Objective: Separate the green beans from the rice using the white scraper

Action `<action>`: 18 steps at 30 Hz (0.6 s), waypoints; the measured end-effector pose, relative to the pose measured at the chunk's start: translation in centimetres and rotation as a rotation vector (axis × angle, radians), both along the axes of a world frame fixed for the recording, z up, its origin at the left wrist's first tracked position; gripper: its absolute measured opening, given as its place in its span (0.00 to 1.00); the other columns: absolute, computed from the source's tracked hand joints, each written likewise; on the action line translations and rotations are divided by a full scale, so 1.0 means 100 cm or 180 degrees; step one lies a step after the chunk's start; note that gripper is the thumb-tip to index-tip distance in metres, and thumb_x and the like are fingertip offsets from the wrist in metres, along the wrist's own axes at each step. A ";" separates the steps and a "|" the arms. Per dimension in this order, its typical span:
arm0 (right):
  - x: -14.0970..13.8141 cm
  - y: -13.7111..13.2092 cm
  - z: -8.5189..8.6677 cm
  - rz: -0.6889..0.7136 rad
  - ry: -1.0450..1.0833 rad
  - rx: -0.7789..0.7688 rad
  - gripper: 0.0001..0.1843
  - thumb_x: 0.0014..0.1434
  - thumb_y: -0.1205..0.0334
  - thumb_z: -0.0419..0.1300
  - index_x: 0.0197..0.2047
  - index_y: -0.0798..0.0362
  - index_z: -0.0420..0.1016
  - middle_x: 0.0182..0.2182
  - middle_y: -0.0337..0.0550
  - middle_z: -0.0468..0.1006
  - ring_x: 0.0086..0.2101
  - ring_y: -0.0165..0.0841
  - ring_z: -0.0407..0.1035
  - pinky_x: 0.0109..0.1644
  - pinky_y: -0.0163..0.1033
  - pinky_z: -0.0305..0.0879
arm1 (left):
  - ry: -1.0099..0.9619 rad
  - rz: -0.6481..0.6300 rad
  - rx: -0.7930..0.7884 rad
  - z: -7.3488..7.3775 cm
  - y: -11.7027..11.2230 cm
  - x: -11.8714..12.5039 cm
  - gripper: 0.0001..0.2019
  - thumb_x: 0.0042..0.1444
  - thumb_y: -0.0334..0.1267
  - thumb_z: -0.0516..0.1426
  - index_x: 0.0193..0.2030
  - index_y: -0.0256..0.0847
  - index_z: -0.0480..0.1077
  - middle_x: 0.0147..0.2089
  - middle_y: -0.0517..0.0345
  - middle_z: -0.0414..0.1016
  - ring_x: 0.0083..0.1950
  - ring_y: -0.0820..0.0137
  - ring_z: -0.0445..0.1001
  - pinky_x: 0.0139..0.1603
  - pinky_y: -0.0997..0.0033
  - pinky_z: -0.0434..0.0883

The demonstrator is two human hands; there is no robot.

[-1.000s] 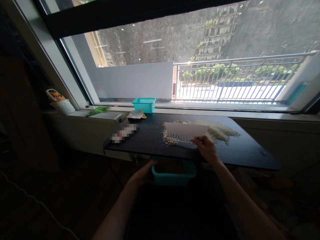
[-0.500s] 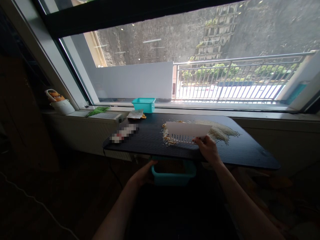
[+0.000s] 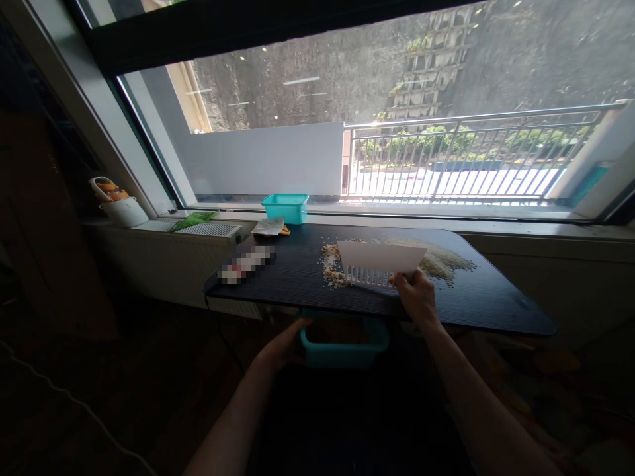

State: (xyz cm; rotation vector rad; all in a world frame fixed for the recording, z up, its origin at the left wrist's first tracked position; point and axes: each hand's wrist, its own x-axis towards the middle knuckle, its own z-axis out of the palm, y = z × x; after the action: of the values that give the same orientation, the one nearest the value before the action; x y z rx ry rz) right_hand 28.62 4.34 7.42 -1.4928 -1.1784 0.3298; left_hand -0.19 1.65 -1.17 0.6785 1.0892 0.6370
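My right hand (image 3: 417, 296) grips the lower right corner of a thin white slotted scraper (image 3: 381, 256), which stands tilted on the dark table (image 3: 292, 277). A row of slots runs along its lower part. Left of the scraper lies a patch of white and yellowish-brown bits (image 3: 330, 264). Behind it on the right spreads a heap of pale, rice-like grains (image 3: 441, 258). Below the table's front edge, my left hand (image 3: 285, 342) holds the left side of a teal plastic bin (image 3: 342, 357). Brownish material lies inside the bin, too dark to identify. My left fingers are partly hidden.
Another teal bin (image 3: 286, 208) stands at the back by the window, with a paper packet (image 3: 269, 227) before it. A blurred-out object (image 3: 247, 264) lies on the table's left. A green cloth (image 3: 195, 220) and white pot (image 3: 124, 211) sit beyond the table's left end.
My right hand has shifted the scraper slightly to the right, baring more of the bits on its left. The left hand and its bin look unmoved.
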 end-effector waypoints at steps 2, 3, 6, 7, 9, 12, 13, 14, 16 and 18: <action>0.000 0.000 -0.001 -0.0028 -0.0008 -0.0016 0.07 0.46 0.59 0.56 0.25 0.51 0.72 0.22 0.41 0.75 0.27 0.36 0.67 0.32 0.39 0.59 | 0.0001 0.0007 0.0004 0.001 0.000 0.000 0.24 0.48 0.54 0.57 0.48 0.43 0.68 0.49 0.48 0.72 0.44 0.58 0.73 0.41 0.51 0.73; 0.000 0.000 -0.001 -0.0039 -0.0011 -0.0026 0.07 0.45 0.59 0.56 0.25 0.51 0.72 0.22 0.41 0.75 0.27 0.36 0.67 0.32 0.39 0.59 | 0.0002 0.0006 0.0006 0.001 -0.001 0.000 0.24 0.48 0.54 0.57 0.48 0.43 0.68 0.49 0.48 0.72 0.44 0.58 0.73 0.41 0.51 0.73; 0.000 0.000 0.000 -0.0039 -0.0022 -0.0036 0.07 0.45 0.59 0.55 0.24 0.51 0.72 0.22 0.40 0.74 0.26 0.35 0.67 0.32 0.39 0.58 | 0.0000 -0.0011 0.0011 0.002 -0.001 0.000 0.24 0.48 0.54 0.56 0.48 0.42 0.68 0.49 0.48 0.72 0.44 0.58 0.73 0.41 0.52 0.73; 0.000 0.000 0.000 -0.0026 -0.0026 -0.0032 0.07 0.45 0.59 0.55 0.24 0.51 0.72 0.21 0.40 0.73 0.26 0.35 0.66 0.31 0.38 0.58 | -0.0001 -0.0018 0.0013 0.001 -0.001 0.000 0.24 0.48 0.54 0.56 0.48 0.41 0.68 0.49 0.48 0.72 0.44 0.58 0.73 0.41 0.52 0.73; 0.000 -0.001 0.000 0.0002 -0.0030 -0.0019 0.07 0.45 0.59 0.55 0.24 0.52 0.72 0.20 0.39 0.72 0.25 0.34 0.65 0.31 0.38 0.58 | -0.0001 -0.0030 0.0019 0.001 0.000 0.000 0.23 0.49 0.53 0.56 0.48 0.41 0.68 0.49 0.47 0.72 0.43 0.58 0.73 0.41 0.52 0.73; 0.000 0.000 0.000 0.0040 -0.0022 0.0003 0.08 0.46 0.57 0.56 0.25 0.52 0.72 0.22 0.40 0.73 0.25 0.34 0.66 0.31 0.38 0.59 | -0.0003 -0.0044 0.0029 0.001 0.000 0.000 0.23 0.49 0.53 0.56 0.47 0.41 0.68 0.49 0.48 0.72 0.44 0.58 0.73 0.42 0.51 0.73; 0.000 0.000 -0.001 0.0064 -0.0019 0.0007 0.08 0.47 0.57 0.56 0.26 0.52 0.72 0.23 0.41 0.75 0.26 0.35 0.67 0.31 0.39 0.59 | -0.0006 -0.0048 0.0032 0.002 0.000 0.000 0.23 0.50 0.53 0.55 0.47 0.41 0.68 0.48 0.48 0.73 0.44 0.58 0.73 0.42 0.51 0.73; 0.000 0.001 -0.001 0.0094 -0.0018 0.0008 0.08 0.47 0.57 0.56 0.27 0.52 0.72 0.24 0.41 0.76 0.27 0.35 0.68 0.32 0.39 0.60 | -0.0009 -0.0052 0.0033 0.002 -0.001 0.000 0.23 0.49 0.53 0.55 0.47 0.41 0.69 0.48 0.48 0.73 0.44 0.58 0.73 0.42 0.51 0.73; 0.001 0.002 -0.002 0.0161 -0.0024 0.0000 0.08 0.47 0.56 0.57 0.28 0.52 0.72 0.25 0.42 0.77 0.28 0.36 0.69 0.32 0.39 0.61 | -0.0007 -0.0058 0.0032 0.002 -0.001 0.001 0.23 0.49 0.54 0.56 0.47 0.41 0.69 0.46 0.49 0.73 0.44 0.58 0.73 0.42 0.52 0.73; 0.001 0.003 -0.002 0.0202 -0.0036 -0.0013 0.08 0.47 0.57 0.57 0.28 0.52 0.71 0.25 0.43 0.78 0.29 0.37 0.70 0.33 0.39 0.61 | 0.0007 -0.0055 0.0028 0.002 -0.001 0.001 0.23 0.49 0.54 0.56 0.46 0.41 0.69 0.46 0.49 0.74 0.43 0.59 0.74 0.42 0.53 0.73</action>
State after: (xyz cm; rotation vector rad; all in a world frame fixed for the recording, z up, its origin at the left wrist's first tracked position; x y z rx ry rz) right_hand 28.74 4.61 7.17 -1.4647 -1.2366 0.3674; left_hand -0.12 1.55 -0.99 0.6956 1.0823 0.6267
